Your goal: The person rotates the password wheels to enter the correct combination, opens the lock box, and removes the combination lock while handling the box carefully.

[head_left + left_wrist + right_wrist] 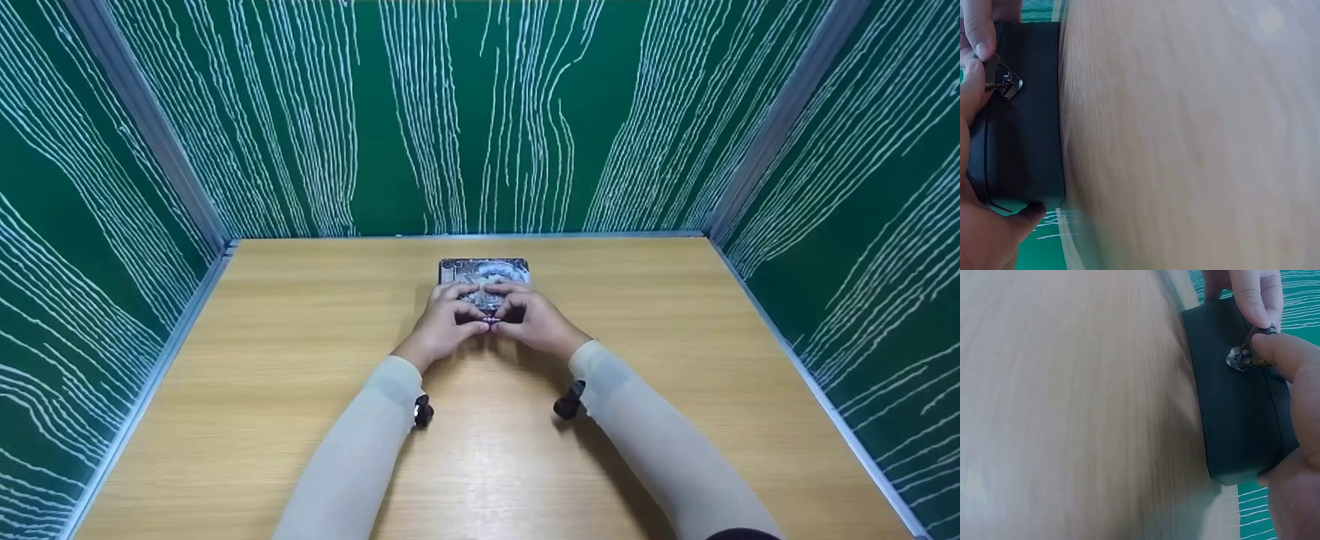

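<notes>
A small box with a patterned lid stands on the table, its plain dark front towards the person. On that front is a metal clasp with a small metal lock looped at it. The left hand and right hand meet at the lock. Each pinches it between thumb and finger, from its own side. Other fingers of both hands rest along the lid and sides of the box. Fingertips hide much of the lock.
The wooden table reaches back to green walls with white wavy lines. Grey metal posts stand at the corners. A dark device is strapped at the left wrist, another at the right.
</notes>
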### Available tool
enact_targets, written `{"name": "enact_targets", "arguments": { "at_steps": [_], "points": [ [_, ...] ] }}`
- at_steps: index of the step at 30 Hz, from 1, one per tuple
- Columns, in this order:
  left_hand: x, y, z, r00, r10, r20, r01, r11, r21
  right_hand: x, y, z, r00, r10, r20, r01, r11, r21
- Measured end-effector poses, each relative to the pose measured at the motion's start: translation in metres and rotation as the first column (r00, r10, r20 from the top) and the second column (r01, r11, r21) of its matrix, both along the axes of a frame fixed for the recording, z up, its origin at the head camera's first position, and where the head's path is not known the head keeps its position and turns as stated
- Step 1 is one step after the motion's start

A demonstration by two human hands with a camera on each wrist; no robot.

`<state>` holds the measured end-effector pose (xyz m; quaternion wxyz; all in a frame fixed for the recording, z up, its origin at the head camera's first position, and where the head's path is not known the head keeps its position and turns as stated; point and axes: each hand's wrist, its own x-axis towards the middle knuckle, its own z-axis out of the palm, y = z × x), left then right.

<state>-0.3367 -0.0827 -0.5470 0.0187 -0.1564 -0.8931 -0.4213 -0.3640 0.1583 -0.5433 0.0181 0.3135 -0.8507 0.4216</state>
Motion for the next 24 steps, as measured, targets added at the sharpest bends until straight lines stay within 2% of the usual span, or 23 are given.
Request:
{"name": "enact_targets", "arguments": {
  "at_steps": [24],
  "points": [
    [0.0020,-0.0022,0.0014,0.999,-0.032,-0.020,0.031,0.999,-0.016,0.0002,-0.0013,-0.0006,1.000,-0.016,0.011,0.016,1.000,-0.002]
  ]
}}
